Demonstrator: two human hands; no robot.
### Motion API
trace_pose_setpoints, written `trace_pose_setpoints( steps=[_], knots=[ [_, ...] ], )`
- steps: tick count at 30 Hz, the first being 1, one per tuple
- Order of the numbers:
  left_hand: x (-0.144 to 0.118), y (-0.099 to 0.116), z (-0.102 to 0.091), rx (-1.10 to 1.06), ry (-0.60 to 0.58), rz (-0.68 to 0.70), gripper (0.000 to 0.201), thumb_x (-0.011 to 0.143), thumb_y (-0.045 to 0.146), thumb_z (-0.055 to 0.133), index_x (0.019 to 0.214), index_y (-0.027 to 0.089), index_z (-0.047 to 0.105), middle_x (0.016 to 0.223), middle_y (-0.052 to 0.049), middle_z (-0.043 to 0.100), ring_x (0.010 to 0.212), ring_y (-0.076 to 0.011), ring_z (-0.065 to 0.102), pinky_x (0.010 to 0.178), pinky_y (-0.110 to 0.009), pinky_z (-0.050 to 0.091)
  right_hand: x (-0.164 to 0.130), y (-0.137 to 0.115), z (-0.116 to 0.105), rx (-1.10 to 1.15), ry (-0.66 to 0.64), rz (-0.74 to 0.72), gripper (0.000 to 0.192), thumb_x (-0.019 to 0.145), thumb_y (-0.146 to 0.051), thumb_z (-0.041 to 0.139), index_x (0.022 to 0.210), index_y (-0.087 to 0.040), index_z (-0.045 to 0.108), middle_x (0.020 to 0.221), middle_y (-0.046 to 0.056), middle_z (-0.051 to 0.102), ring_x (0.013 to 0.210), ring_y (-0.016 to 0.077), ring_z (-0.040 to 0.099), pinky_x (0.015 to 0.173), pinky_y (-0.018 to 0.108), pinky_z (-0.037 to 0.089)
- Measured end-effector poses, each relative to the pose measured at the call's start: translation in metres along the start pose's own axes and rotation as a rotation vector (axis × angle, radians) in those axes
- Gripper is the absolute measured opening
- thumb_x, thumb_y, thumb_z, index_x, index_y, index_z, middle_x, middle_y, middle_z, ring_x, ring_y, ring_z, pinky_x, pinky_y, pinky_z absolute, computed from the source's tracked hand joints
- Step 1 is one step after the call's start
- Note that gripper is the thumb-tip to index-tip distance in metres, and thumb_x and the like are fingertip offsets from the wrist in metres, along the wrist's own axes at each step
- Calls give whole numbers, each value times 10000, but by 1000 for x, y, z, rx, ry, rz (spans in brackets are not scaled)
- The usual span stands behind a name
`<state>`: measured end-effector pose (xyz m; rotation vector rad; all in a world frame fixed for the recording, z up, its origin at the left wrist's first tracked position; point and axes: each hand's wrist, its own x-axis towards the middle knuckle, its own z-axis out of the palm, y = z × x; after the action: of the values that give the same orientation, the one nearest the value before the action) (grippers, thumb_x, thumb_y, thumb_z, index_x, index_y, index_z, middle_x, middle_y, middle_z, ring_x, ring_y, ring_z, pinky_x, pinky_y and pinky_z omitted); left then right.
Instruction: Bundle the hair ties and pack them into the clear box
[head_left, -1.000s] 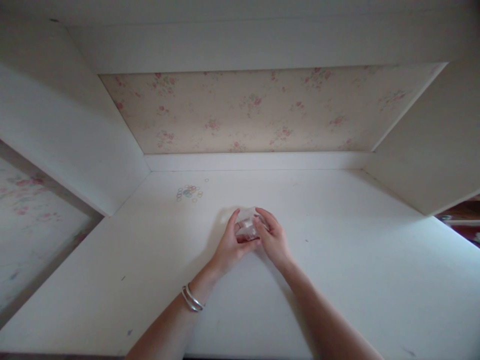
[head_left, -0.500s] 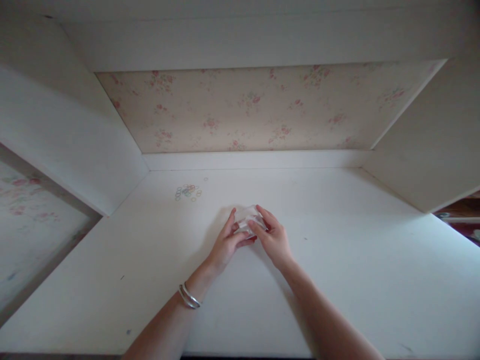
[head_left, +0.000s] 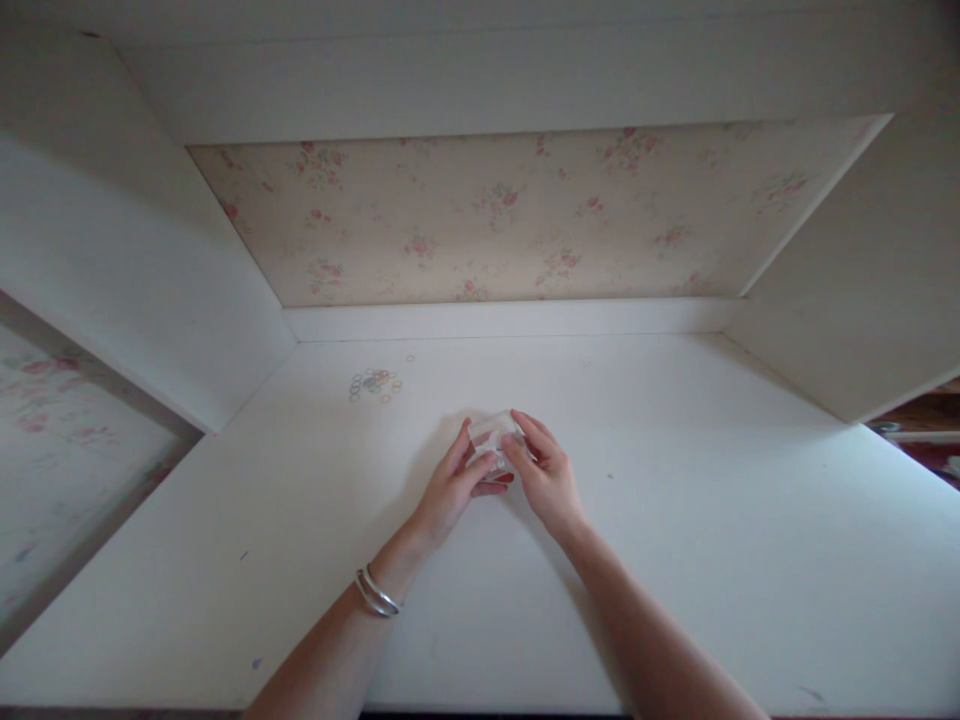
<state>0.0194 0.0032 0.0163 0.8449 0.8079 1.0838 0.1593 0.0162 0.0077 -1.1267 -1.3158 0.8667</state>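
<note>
Both arms come in from the bottom edge and angle toward each other, so the two hands meet in the middle. Left hand [head_left: 452,487] is palm-down-ish with the fingers stretched forward and the thumb tucked in toward the right hand, pinching from its side. Right hand [head_left: 546,474] mirrors it: fingers curled over the top of the grip, thumb pressing in from below. The fingertips of the two hands are almost touching where they close in together. Left wrist is pretty straight and has a couple of thin silver bangles [head_left: 375,596] sitting a bit back from the hand. Right forearm is bare, wrist slightly bent inward.
</note>
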Motion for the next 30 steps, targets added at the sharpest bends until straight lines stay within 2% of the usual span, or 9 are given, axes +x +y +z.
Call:
trace_pose_setpoints(
  steps=[3,6,12,18,24,27,30],
  knots=[
    [1,-1,0,25,20,8,732,806,319,658,1433,300,282,1343,-112,506,929,-204,656,742,-332,569,-1,0,1,43,-28,14,387,821,-393,576,1175,-244,626,1326,99,508,1124,228,552,819,336,528],
    [1,-2,0,24,7,10,728,817,327,646,1438,314,264,1388,-107,461,988,-216,638,768,-337,564,-2,0,0,42,-43,36,407,826,-386,570,1209,-251,599,1315,91,527,1141,229,541,816,337,528],
    [0,-4,-1,24,-25,37,767,816,344,648,1450,333,217,1402,-111,441,1061,-235,607,839,-373,541,-3,-1,-1,43,-53,128,491,827,-407,565,1284,-231,535,1120,91,657,959,204,626,791,355,522],
    [1,-5,-2,35,-1,75,778,822,351,637,1452,352,181,1398,-108,428,1025,-224,621,837,-385,542,-2,1,0,48,-29,118,506,806,-428,572,1271,-230,550,978,77,697,843,189,645,724,339,534],
    [0,-1,0,104,47,77,671,785,367,668,1365,300,336,1289,-125,494,886,-214,660,743,-379,568,-1,-1,1,161,-35,194,488,802,-441,589,1227,-201,567,913,73,698,788,182,655,713,334,538],
    [-1,1,1,121,51,60,595,786,356,662,1306,283,384,1232,-111,515,902,-223,648,699,-361,576,0,-3,2,243,-10,247,494,793,-474,595,1193,-185,578,880,74,700,724,181,659,662,325,549],
    [-3,2,3,137,42,57,545,801,361,637,1287,292,400,1221,-98,517,945,-232,628,677,-347,581,1,-2,2,267,13,279,478,791,-490,590,1164,-191,606,962,74,692,746,176,657,660,313,554]
  ],
)
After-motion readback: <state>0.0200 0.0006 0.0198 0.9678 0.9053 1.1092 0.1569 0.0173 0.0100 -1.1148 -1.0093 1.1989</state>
